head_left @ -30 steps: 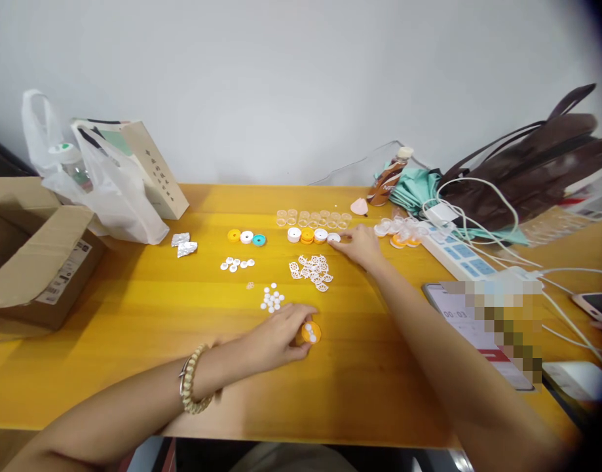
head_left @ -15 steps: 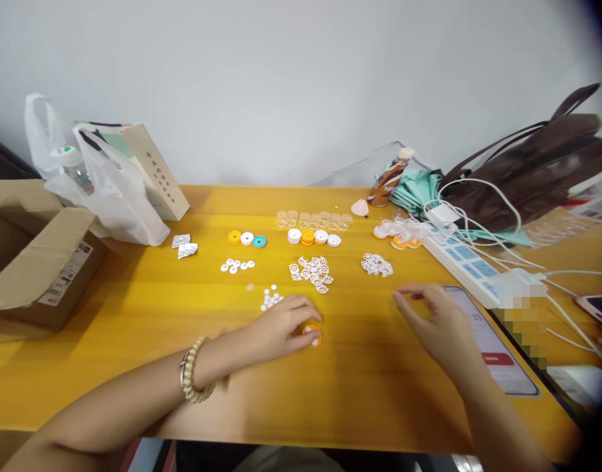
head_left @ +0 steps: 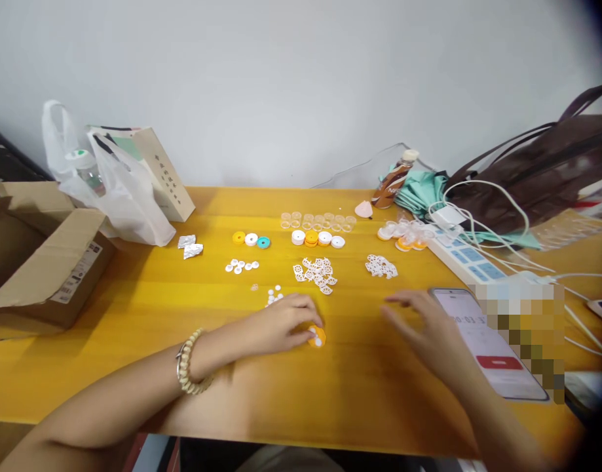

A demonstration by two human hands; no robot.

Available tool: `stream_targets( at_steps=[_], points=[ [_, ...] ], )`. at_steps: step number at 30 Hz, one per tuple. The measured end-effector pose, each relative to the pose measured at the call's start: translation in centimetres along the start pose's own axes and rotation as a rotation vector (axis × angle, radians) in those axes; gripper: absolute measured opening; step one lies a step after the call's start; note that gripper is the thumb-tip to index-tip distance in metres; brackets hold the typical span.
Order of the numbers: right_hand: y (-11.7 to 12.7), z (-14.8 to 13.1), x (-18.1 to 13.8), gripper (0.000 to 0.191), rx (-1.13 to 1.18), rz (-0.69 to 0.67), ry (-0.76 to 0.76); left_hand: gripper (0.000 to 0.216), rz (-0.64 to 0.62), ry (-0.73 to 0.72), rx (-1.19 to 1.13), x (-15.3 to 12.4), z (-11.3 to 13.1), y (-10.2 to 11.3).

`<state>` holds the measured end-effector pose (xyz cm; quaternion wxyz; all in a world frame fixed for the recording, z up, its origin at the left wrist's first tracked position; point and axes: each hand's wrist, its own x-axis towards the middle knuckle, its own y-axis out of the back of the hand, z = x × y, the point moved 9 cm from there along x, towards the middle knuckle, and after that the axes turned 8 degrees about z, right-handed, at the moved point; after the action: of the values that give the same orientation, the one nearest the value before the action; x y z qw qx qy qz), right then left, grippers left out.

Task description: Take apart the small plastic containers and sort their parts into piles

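My left hand (head_left: pixel 285 322), with a beaded bracelet at the wrist, pinches the near-left rim of an orange round piece (head_left: pixel 319 339) on the table. White spots show in that piece; part of it is hidden by my fingers. Just behind my left hand lie small white discs (head_left: pixel 272 300), partly covered by it. My right hand (head_left: pixel 423 328) hovers by the phone (head_left: pixel 492 347) with its fingers apart and nothing in them. Farther back are white openwork pieces (head_left: pixel 316 273) and a second pile of white openwork pieces (head_left: pixel 380 266).
Clear cups (head_left: pixel 319 223) stand in rows behind white and orange round pieces (head_left: pixel 311 238). A cardboard box (head_left: pixel 40 275) and a plastic bag (head_left: pixel 133 203) fill the left. At right are a power strip (head_left: pixel 465 254), cables, a bottle (head_left: pixel 393 180) and a dark bag (head_left: pixel 526 164).
My right hand has moved left, toward the orange piece. My left thumb and fingers have closed on the orange piece's edge, and it looks tilted differently. The whole view has shifted slightly.
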<state>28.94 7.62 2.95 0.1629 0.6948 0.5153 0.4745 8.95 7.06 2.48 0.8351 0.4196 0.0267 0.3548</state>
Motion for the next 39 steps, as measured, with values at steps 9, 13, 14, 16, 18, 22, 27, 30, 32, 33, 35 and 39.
stream_targets(
  at_steps=[9,13,14,16,18,22,27,30,32,33,35,39],
  points=[
    [-8.6,-6.8,-3.9,0.032,0.188,-0.343,0.107,0.015,-0.05,-0.062,0.145,0.2,-1.3,-1.8],
    [-9.2,-7.4,-3.6,0.017,0.183,-0.353,0.136,0.013,-0.135,-0.034,0.322,0.8,-1.2,-2.2],
    [-9.2,-7.5,-3.5,0.016,0.19,-0.355,0.144,0.013,-0.157,-0.044,0.377,1.0,-1.0,-2.3],
    [-9.2,-7.6,-3.4,0.015,0.206,-0.368,0.158,0.014,-0.189,-0.093,0.456,1.2,-0.4,-2.5],
    [-9.2,-7.6,-3.4,0.016,0.221,-0.385,0.169,0.013,-0.201,-0.163,0.489,1.4,0.1,-2.6],
    [-9.2,-7.6,-3.3,0.013,0.255,-0.411,0.184,0.013,-0.192,-0.29,0.585,1.1,0.5,-3.0],
    [-9.2,-7.4,-3.3,0.014,0.292,-0.417,0.194,0.019,-0.094,-0.396,0.651,0.2,1.3,-3.1],
    [-9.2,-7.3,-3.4,0.016,0.305,-0.417,0.194,0.02,-0.041,-0.425,0.663,-0.3,1.5,-3.0],
    [-9.3,-7.2,-3.4,0.017,0.309,-0.423,0.189,0.021,-0.032,-0.429,0.673,-0.5,1.5,-3.2],
    [-9.3,-7.3,-3.4,0.017,0.311,-0.425,0.189,0.021,-0.03,-0.432,0.679,-0.5,1.6,-3.4],
    [-9.2,-7.3,-3.4,0.017,0.316,-0.421,0.189,0.019,-0.018,-0.426,0.692,-0.6,1.7,-3.6],
    [-9.0,-7.5,-3.3,0.017,0.313,-0.408,0.192,0.016,0.028,-0.382,0.712,-0.8,1.8,-3.3]
  ],
)
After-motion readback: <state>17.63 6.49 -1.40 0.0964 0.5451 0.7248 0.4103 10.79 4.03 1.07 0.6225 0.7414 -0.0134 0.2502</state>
